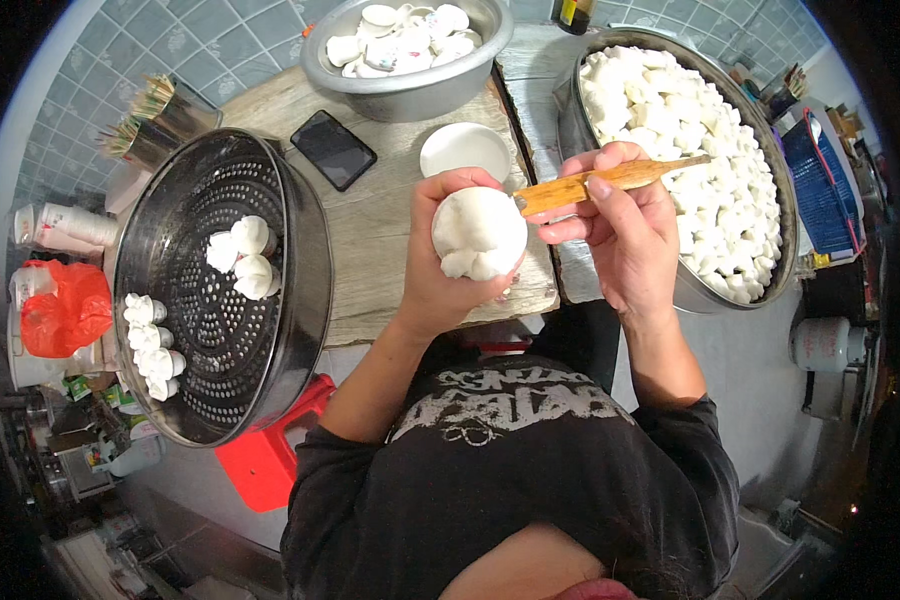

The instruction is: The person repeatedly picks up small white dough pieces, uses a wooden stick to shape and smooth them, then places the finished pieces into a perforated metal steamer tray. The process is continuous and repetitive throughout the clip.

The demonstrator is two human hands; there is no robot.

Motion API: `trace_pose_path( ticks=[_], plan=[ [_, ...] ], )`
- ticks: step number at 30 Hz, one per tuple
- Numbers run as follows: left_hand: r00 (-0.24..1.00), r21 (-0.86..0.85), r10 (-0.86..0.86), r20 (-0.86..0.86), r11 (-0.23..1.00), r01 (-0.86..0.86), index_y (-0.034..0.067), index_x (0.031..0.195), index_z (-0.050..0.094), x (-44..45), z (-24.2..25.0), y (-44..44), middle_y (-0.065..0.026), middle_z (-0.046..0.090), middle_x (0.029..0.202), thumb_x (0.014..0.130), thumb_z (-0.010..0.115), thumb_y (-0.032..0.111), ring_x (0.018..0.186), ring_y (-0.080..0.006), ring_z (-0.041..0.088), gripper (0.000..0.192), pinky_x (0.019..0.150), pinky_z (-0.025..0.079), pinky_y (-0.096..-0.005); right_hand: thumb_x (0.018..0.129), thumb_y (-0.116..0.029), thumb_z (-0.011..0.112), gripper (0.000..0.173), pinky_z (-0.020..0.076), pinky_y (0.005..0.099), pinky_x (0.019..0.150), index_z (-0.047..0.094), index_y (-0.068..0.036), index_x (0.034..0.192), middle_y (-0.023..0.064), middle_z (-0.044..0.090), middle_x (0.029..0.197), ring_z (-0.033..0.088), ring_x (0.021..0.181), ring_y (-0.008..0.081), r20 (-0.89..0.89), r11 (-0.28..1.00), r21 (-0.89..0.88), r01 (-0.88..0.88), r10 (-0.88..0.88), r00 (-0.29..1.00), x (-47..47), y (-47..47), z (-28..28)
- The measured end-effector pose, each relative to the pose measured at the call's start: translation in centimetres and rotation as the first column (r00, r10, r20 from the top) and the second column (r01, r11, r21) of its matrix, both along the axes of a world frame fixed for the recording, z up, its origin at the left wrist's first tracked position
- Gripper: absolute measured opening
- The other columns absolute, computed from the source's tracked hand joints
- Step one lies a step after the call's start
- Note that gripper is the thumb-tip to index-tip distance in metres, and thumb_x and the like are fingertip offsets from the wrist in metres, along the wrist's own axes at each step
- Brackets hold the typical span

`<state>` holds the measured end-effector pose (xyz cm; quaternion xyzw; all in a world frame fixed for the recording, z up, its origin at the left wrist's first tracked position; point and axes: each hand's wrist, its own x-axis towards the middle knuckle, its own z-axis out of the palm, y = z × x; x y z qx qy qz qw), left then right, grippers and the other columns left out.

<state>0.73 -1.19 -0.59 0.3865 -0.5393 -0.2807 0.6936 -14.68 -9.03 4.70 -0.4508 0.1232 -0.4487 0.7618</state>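
My left hand [435, 285] is wrapped around a small round cup piled with a white, lumpy, dough-like mass [480, 225]; the cup's wall is mostly hidden by my fingers. In my right hand [637, 225] is a flat bamboo spatula [570, 193], pinched between thumb and fingers, its broad end close to the cup's right rim. Behind my left hand a white dish [465, 146] rests on the wooden table [379, 225]. To the right, a large round metal pan [694, 296] is heaped with white, soft-looking chunks [682, 135].
At left stands a perforated round steamer tray [217, 360] holding several filled white cups [255, 276]. A grey basin [412, 101] of small white cups [397, 45] is at the back. A phone [334, 150] lies on the table. Containers of sticks [157, 124] stand beyond the tray, above a red stool [259, 469].
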Motion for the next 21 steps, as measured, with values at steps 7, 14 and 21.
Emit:
trace_pose_path(
  ticks=[7, 14, 21],
  plan=[
    [0.943, -0.107, 0.097, 0.318, 0.992, -0.066, 0.006, 0.113, 0.036, -0.2, 0.6, 0.0, -0.0129, 0.044, 0.111, 0.057, 0.075, -0.004, 0.102, -0.0224, 0.049, 0.069, 0.09, 0.041, -0.0333, 0.089, 0.002, 0.054, 0.02, 0.0548, 0.0293, 0.079, 0.045, 0.0, 0.107, 0.0141, 0.055, 0.105, 0.062, 0.086, 0.0187, -0.126, 0.911, -0.4, 0.102, -0.165, 0.978, -0.7, 0.7, 0.8],
    [0.883, 0.051, -0.131, 0.451, 0.991, 0.121, 0.002, 0.115, 0.036, -0.2, 1.9, 0.1, -0.0155, 0.044, 0.111, 0.061, 0.08, 0.004, 0.105, -0.0264, 0.048, 0.069, 0.091, 0.04, -0.0343, 0.087, 0.001, 0.058, 0.011, 0.0512, 0.0309, 0.071, 0.05, -0.005, 0.092, 0.0189, 0.061, 0.091, 0.063, 0.082, 0.0231, -0.233, 0.47, -0.871, -0.14, -0.145, 0.962, -1.9, -1.8, 2.9],
    [0.991, -0.154, -0.135, -0.013, 0.979, 0.132, 0.003, 0.127, 0.03, -1.8, 0.1, -0.6, -0.0147, 0.044, 0.122, 0.073, 0.078, 0.038, 0.113, -0.0226, 0.048, 0.081, 0.095, 0.042, -0.0361, 0.089, 0.002, 0.055, 0.018, 0.0495, 0.0277, 0.073, 0.045, -0.005, 0.103, 0.0148, 0.057, 0.093, 0.057, 0.084, 0.0173, 0.038, 0.877, -0.415, 0.241, -0.249, 0.968, -0.7, 0.2, 0.3]
  ],
)
